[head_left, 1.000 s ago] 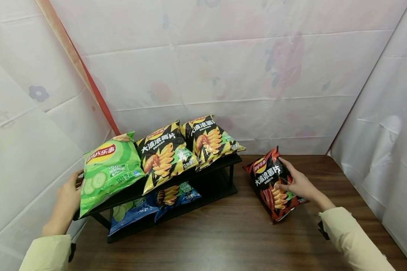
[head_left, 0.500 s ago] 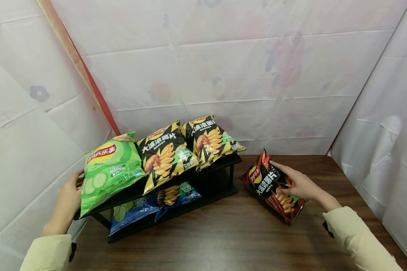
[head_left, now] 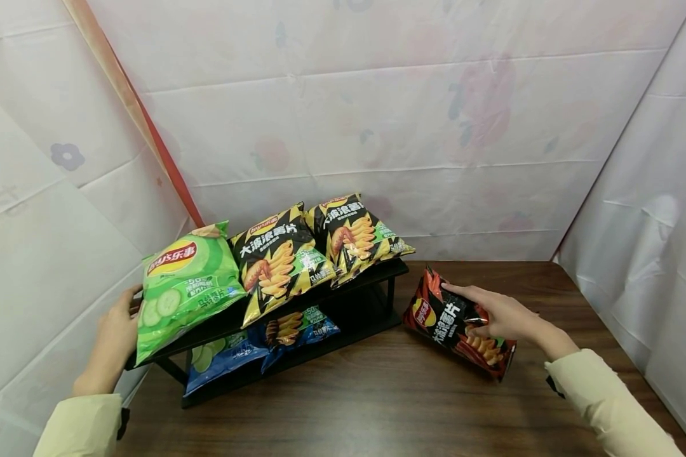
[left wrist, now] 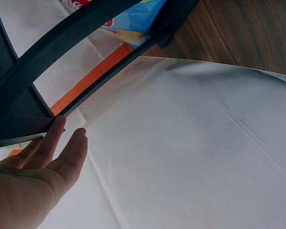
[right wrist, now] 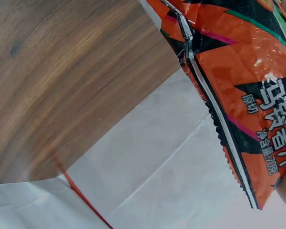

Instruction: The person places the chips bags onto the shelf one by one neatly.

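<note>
My right hand (head_left: 505, 316) grips a red-and-black potato chip bag (head_left: 447, 325) over the table's right part, fingers over its upper edge and thumb on its front. The bag's crimped end seal (right wrist: 224, 138) shows in the right wrist view. At the left end of a black two-tier rack (head_left: 371, 320), my left hand (head_left: 116, 333) touches the upper tier's edge beside a green chip bag (head_left: 188, 279). In the left wrist view its fingers (left wrist: 74, 155) are extended, loosely bent, near the rack's corner. Two black-and-yellow chip bags (head_left: 280, 263) lie on the upper tier, right of the green one.
Blue chip bags (head_left: 228, 358) lie on the lower tier, partly hidden by the tier above. The brown wooden table (head_left: 343, 406) runs back to a white patterned cloth wall (head_left: 411, 127), with more cloth on both sides. A red ribbon (head_left: 168, 171) hangs behind the rack.
My right hand has shifted slightly left and turned the red chip bag, so its top end swings left and down and it lies more lengthwise. My left hand and the rack stay still.
</note>
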`<state>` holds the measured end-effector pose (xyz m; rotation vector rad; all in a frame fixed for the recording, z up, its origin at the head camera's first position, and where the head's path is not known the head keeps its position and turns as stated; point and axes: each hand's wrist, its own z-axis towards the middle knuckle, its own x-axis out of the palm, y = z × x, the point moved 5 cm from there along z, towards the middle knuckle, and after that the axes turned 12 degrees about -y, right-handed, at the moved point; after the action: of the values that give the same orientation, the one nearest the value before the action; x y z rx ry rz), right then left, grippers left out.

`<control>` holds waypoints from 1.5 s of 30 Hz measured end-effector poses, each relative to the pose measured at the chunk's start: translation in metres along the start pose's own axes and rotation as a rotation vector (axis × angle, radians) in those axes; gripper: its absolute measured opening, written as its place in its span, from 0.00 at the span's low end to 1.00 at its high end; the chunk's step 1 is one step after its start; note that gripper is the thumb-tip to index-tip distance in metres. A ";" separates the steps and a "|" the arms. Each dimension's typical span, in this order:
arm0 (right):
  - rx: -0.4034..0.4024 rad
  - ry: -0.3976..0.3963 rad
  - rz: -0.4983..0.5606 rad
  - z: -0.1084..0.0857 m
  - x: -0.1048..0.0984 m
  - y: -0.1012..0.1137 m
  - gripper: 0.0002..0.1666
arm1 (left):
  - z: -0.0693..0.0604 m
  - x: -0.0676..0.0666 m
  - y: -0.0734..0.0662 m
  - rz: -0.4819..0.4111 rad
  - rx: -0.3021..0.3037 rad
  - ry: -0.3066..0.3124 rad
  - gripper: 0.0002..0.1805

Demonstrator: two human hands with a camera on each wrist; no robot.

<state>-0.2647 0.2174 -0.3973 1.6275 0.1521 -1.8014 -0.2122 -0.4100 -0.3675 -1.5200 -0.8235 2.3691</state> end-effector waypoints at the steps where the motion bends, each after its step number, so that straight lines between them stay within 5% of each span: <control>1: -0.008 0.008 -0.002 0.000 0.001 0.002 0.55 | 0.000 0.000 0.000 0.001 0.001 -0.001 0.35; 24: -0.153 0.120 0.176 0.012 0.020 0.042 0.52 | 0.000 -0.001 -0.001 -0.007 0.017 -0.013 0.34; 38: -0.135 0.151 0.420 0.031 0.040 0.046 0.52 | -0.002 -0.001 -0.002 -0.013 0.020 -0.014 0.33; 45: -0.048 0.156 0.523 0.037 0.047 0.044 0.51 | -0.001 0.000 0.000 -0.018 0.023 -0.018 0.33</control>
<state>-0.2694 0.1458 -0.4172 1.5904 -0.1490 -1.2661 -0.2116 -0.4102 -0.3676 -1.4788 -0.8069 2.3745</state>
